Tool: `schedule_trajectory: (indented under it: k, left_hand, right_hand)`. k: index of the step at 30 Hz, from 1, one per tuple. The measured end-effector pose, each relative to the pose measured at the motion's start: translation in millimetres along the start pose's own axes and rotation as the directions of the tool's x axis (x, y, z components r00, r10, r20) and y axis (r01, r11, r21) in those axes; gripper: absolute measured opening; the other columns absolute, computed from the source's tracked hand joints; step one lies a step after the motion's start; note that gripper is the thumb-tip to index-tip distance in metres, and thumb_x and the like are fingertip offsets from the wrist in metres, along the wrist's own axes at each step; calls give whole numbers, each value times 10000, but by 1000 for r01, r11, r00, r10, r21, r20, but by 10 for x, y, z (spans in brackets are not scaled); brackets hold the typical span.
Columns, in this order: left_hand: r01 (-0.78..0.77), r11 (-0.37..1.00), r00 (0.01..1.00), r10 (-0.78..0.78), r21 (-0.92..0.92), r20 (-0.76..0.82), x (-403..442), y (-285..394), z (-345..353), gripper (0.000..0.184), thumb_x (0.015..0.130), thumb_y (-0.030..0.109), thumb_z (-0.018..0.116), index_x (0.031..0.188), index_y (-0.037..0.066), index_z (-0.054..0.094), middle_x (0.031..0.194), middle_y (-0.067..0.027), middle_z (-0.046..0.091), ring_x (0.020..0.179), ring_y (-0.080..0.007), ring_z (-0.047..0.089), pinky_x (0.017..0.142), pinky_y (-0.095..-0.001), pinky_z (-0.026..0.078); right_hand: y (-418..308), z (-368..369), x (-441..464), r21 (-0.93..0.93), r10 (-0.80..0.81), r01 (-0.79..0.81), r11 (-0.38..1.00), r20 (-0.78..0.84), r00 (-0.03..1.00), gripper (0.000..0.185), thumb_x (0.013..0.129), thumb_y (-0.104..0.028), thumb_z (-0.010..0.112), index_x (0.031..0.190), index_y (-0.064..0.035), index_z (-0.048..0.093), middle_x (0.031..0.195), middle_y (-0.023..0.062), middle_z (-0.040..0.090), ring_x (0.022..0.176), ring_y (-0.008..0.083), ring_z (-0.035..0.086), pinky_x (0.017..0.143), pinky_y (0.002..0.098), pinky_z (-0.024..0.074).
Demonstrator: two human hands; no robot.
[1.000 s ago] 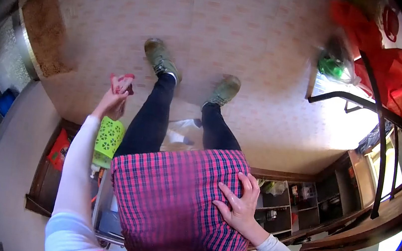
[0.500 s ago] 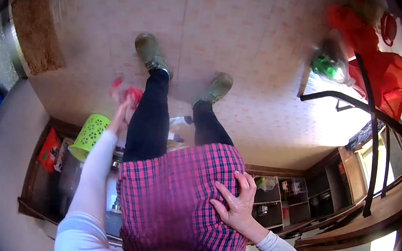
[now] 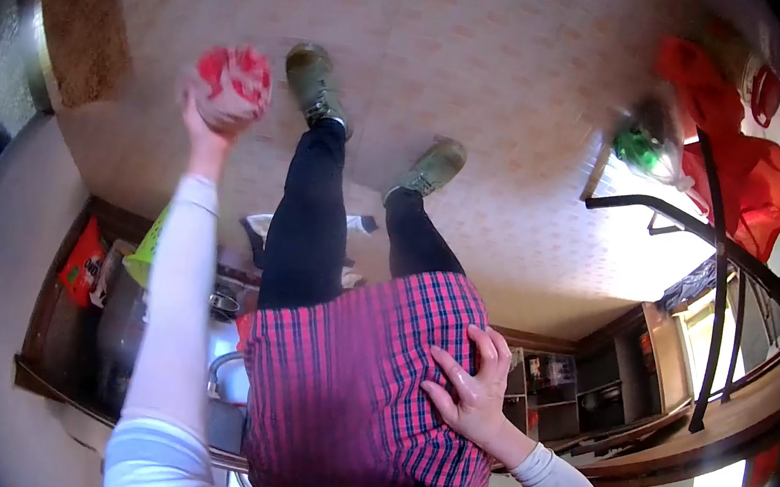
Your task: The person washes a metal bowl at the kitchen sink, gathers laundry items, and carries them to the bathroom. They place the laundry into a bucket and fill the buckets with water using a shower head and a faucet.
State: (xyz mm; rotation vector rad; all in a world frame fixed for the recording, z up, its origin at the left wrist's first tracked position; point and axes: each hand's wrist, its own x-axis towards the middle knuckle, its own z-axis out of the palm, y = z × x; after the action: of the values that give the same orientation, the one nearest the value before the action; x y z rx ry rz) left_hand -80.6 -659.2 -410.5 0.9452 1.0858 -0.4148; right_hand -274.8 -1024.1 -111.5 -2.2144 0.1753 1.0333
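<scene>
My left hand [image 3: 207,129] is stretched out over the floor, closed on a crumpled red and white cloth [image 3: 232,86], blurred by motion. The fingers behind the cloth are partly hidden. On the front of the pink and navy checked apron [image 3: 361,357] lies my right hand [image 3: 474,390], its fingers spread and nothing held in it. Below the apron's hem show two dark-trousered legs and olive shoes [image 3: 316,88].
At the lower left are a green perforated basket [image 3: 143,252], a red packet [image 3: 84,262] and a faucet [image 3: 217,370]. Open shelves [image 3: 556,400] stand at the right. A dark metal frame [image 3: 652,208] with red fabric [image 3: 757,191] is farther right. A brown mat [image 3: 84,21] lies upper left.
My left hand has moved up and away from near the green basket, and the cloth looks more bunched. My right hand has stayed on the apron. The view has shifted slightly.
</scene>
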Motion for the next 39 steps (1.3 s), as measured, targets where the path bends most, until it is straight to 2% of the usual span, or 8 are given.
schedule_trajectory:
  k: [6, 10, 16, 19, 23, 26, 33, 39]
  left_hand:
    - [36, 948, 936, -143, 316, 322, -1091, 473, 1114, 568, 839, 393, 575, 1235, 16, 421, 1141, -97, 554, 1017, -206, 560, 874, -367, 464]
    - [102, 853, 844, -346, 512, 410, -2116, -25, 1349, 564, 884, 457, 435, 1274, 51, 395, 1254, -90, 472, 1125, -196, 472, 950, -364, 391]
    - [-29, 852, 719, -346, 523, 603, -2604, 145, 1322, 652, 881, 462, 451, 1362, 63, 266, 1347, -75, 369, 1234, -215, 362, 1001, -361, 315]
    - [-366, 445, 785, -325, 817, 528, -2694, -2, 819, 514, 834, 249, 589, 1269, 24, 434, 1315, -130, 417, 1202, -230, 398, 987, -324, 312]
    - [-666, -240, 744, -286, 706, 604, -3024, 0, 254, 393, 781, 212, 603, 1126, 30, 554, 1229, -180, 472, 1146, -348, 416, 973, -417, 316]
    - [-608, -237, 794, -189, 758, 578, -3150, 70, -115, 348, 774, 169, 608, 1094, 37, 572, 1207, -149, 492, 1141, -339, 417, 962, -428, 314]
    - [-523, -158, 852, -136, 838, 506, -3131, 143, -381, 269, 781, 124, 595, 1029, 20, 601, 1172, -134, 521, 1155, -322, 413, 980, -409, 303]
    - [-544, -232, 833, -33, 807, 552, -3002, 219, -436, 238, 804, 84, 562, 1034, 29, 589, 1149, -116, 534, 1140, -311, 426, 972, -411, 313]
  right_hand:
    - [-19, -158, 669, -38, -266, 264, 964, -85, 960, 742, 572, -563, 696, 1203, -206, 541, 1268, 97, 451, 1108, 319, 415, 908, 466, 298]
    - [-353, 34, 1374, 440, -227, 299, 847, -210, 951, 976, 502, -566, 759, 1320, -188, 384, 1395, 253, 206, 1258, 483, 223, 1021, 532, 220]
    - [-260, -27, 1518, 989, -42, -48, 139, 55, 998, 717, 600, 26, 728, 1237, -124, 435, 1022, 52, 584, 890, 173, 576, 697, 292, 507]
    - [150, -182, 1544, 922, -10, 100, 374, -104, 995, 597, 629, -36, 731, 1175, -77, 493, 987, 40, 595, 894, 151, 567, 749, 290, 483]
    - [733, 14, 1252, 618, -131, -144, 773, 378, 917, 620, 616, -77, 755, 1179, -67, 497, 1077, 56, 568, 980, 140, 534, 814, 280, 458]
    - [626, 1087, 715, 52, -123, 111, 992, 428, 896, 745, 651, -561, 667, 1159, -38, 515, 1128, 150, 551, 1093, 289, 483, 956, 408, 339]
    - [1254, 2315, 1298, 290, 387, -358, 888, -49, 921, 679, 665, -513, 676, 1120, -33, 521, 961, 137, 587, 880, 272, 555, 767, 376, 425]
    - [1777, 2283, 1553, 824, 681, -449, 346, 109, 724, 609, 691, -381, 717, 1134, -24, 500, 713, 84, 587, 532, 193, 529, 493, 290, 448]
